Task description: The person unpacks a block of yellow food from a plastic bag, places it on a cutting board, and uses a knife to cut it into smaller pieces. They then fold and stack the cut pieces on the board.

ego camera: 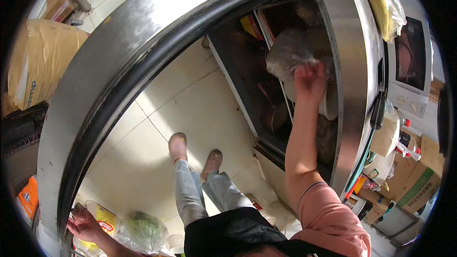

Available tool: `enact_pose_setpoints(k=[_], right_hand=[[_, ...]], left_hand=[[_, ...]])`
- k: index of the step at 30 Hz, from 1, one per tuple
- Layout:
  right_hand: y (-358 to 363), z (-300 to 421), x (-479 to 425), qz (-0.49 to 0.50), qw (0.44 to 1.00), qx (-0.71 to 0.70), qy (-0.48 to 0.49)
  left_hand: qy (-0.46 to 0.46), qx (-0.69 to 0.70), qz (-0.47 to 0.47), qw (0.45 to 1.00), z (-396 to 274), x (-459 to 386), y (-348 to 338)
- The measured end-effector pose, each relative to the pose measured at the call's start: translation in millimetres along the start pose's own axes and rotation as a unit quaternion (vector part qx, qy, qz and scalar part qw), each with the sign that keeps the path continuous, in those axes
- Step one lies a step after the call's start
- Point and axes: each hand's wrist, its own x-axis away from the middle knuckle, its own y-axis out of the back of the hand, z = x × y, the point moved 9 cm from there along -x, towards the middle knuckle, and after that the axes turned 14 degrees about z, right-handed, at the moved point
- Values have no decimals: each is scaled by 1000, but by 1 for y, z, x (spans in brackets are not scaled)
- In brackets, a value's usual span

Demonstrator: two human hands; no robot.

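Note:
My right hand (311,80) grips the gathered top of a clear plastic bag (289,51) inside a dark, open cabinet, apparently a refrigerator. Pale containers (331,100) lie beside and beneath that hand, partly covered by it. At the lower left, my left hand (83,222) is at the edge of the open stainless steel door (117,46), its fingers bent near the black door seal (150,60). Whether those fingers hold the door is unclear. The contents of the bag cannot be made out.
A bag of green vegetables (142,230) lies on the tiled floor (142,157) near my left arm. A white microwave (410,60) and cardboard boxes (410,178) stand to the right. At the left is a large brown paper package (44,60).

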Motion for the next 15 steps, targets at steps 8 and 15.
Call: enact_pose_setpoints(k=[8, 15], right_hand=[[-8, -19, -125, 11, 1000, -9, 13], [4, -28, -113, -1, 991, 129, 26]], left_hand=[[-39, -54, -76, 995, -7, 3, -2], [-34, -15, -54, 998, -1, 4, -6]])
